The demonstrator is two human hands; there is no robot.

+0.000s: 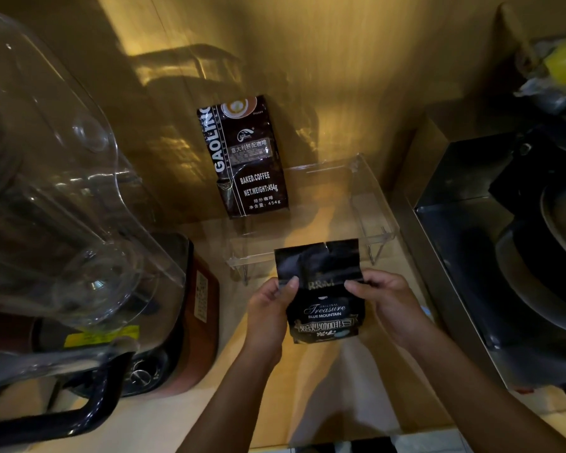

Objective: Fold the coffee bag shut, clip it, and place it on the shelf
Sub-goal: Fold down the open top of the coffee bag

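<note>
A small black coffee bag with "Treasure Blue Mountain" print is held upright above the counter, its flat top edge standing up unfolded with a small tear. My left hand pinches its left edge with thumb on the front. On the bag's right edge, my right hand pinches at the same height. Just behind the bag stands a clear acrylic shelf on thin legs. No clip shows in view.
A larger dark "Gaoling" coffee bag leans against the wooden back wall. A big clear blender jug with black handle fills the left. A steel-edged box with dark pans sits on the right.
</note>
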